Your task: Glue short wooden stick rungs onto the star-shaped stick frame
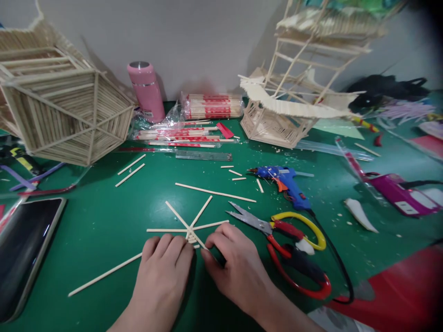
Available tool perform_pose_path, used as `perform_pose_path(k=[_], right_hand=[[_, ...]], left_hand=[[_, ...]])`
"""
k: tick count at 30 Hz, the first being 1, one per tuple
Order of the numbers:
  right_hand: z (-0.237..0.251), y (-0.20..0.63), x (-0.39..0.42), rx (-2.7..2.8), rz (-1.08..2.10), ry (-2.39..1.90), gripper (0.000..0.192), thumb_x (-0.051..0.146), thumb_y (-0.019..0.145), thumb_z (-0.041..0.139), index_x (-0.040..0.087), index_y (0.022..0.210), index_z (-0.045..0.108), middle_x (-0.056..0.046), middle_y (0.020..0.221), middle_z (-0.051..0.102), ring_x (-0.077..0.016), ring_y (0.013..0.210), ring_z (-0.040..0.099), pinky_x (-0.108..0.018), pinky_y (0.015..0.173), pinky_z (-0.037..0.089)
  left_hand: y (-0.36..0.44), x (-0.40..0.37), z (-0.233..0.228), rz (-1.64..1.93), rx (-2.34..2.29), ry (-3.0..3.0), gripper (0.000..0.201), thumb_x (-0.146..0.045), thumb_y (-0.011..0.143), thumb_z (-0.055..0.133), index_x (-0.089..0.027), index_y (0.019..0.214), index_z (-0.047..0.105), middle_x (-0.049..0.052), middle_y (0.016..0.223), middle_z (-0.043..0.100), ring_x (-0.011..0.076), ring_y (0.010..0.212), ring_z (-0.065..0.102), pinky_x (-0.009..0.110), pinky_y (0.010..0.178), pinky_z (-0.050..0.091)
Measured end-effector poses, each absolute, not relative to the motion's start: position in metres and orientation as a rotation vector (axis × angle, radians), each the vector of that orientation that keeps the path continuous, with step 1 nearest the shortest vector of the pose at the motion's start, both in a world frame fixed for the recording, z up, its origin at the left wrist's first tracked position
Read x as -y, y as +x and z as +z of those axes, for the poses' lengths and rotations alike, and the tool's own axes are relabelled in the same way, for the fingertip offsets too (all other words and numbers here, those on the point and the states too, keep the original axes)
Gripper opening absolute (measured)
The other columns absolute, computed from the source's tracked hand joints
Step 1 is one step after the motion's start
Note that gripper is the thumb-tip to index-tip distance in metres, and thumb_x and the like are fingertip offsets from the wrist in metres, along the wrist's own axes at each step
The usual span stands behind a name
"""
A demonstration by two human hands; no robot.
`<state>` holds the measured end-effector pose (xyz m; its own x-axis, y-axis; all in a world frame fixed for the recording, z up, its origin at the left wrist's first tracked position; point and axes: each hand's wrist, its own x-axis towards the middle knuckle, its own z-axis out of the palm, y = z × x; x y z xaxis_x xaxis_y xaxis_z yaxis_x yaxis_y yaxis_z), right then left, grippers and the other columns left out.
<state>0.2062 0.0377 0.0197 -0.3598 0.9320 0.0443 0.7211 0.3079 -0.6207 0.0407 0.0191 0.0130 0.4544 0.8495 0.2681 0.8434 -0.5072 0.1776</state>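
Left hand [162, 269] flat on green surface [104, 221], fingertips pressing hub of star-shaped stick bundle [190, 228]. Right hand [235, 265] just right of hub, fingers pinching one stick end. Scissors [287, 244] right of bundle, near right hand. Blue glue gun [287, 182] beyond scissors. Loose stick [214, 192] just beyond bundle. Phone [24, 249] far left of bundle.

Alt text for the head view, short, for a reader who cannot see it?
Two hands, left and right, press on the hub of a star of sticks on a green table. Scissors and a blue glue gun lie to the right.
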Motion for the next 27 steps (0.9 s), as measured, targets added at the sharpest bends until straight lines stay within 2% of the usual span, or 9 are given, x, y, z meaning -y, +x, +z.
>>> perform_pose_path(k=[9,14,16,18,21,24,27], right_hand=[[0.023,0.209,-0.038,2.164,0.742,-1.457,0.005,0.016,0.076,0.052,0.019,0.074,0.056,-0.002,0.075,0.052,-0.0170,0.070,0.050,-0.028,0.059,0.038],[0.037,0.215,-0.037,2.014,1.011,-1.303,0.018,0.015,0.079,0.050,0.019,0.096,0.054,-0.004,0.091,0.055,-0.0175,0.083,0.052,-0.030,0.072,0.044],[0.044,0.216,-0.034,1.901,1.155,-1.227,0.020,0.016,0.081,0.050,0.020,0.101,0.053,-0.004,0.091,0.055,-0.0152,0.081,0.053,-0.027,0.071,0.045],[0.049,0.215,-0.033,1.800,1.262,-1.182,0.018,0.019,0.082,0.053,0.019,0.099,0.054,-0.002,0.086,0.055,-0.0129,0.075,0.053,-0.024,0.065,0.045],[0.052,0.213,-0.031,1.706,1.297,-1.159,0.004,0.020,0.083,0.053,0.019,0.086,0.056,0.001,0.076,0.052,-0.0099,0.066,0.050,-0.020,0.058,0.042],[0.055,0.210,-0.031,1.679,1.278,-1.162,0.008,0.020,0.084,0.051,0.019,0.077,0.055,0.003,0.069,0.050,-0.0082,0.060,0.049,-0.018,0.053,0.040],[0.059,0.209,-0.031,1.683,1.243,-1.152,0.008,0.020,0.084,0.051,0.019,0.077,0.054,0.003,0.069,0.050,-0.0082,0.060,0.049,-0.018,0.053,0.040]], left_hand=[[0.048,-0.027,0.024,0.316,-1.560,2.616,0.022,-0.005,0.080,0.040,-0.018,0.078,0.058,0.003,0.074,0.059,0.0219,0.070,0.051,0.036,0.065,0.030],[0.044,-0.026,0.034,0.569,-1.555,2.448,0.021,-0.014,0.083,0.041,-0.019,0.068,0.054,0.000,0.065,0.056,0.0165,0.063,0.053,0.030,0.059,0.034],[0.043,-0.025,0.040,0.688,-1.522,2.244,0.017,-0.016,0.082,0.044,-0.019,0.068,0.054,-0.002,0.065,0.056,0.0137,0.062,0.054,0.027,0.057,0.038],[0.043,-0.023,0.045,0.720,-1.463,2.119,0.014,-0.015,0.080,0.047,-0.020,0.069,0.054,-0.003,0.066,0.056,0.0116,0.062,0.056,0.024,0.058,0.042],[0.046,-0.020,0.049,0.734,-1.386,2.083,0.013,-0.011,0.078,0.048,-0.021,0.072,0.054,-0.003,0.069,0.057,0.0105,0.064,0.057,0.022,0.060,0.045],[0.051,-0.019,0.052,0.824,-1.363,1.992,0.013,-0.009,0.077,0.048,-0.020,0.074,0.054,-0.002,0.072,0.058,0.0092,0.065,0.057,0.019,0.059,0.047],[0.055,-0.018,0.054,0.859,-1.270,1.857,0.014,-0.011,0.081,0.048,-0.022,0.082,0.057,-0.002,0.076,0.061,0.0079,0.067,0.058,0.015,0.057,0.048]])
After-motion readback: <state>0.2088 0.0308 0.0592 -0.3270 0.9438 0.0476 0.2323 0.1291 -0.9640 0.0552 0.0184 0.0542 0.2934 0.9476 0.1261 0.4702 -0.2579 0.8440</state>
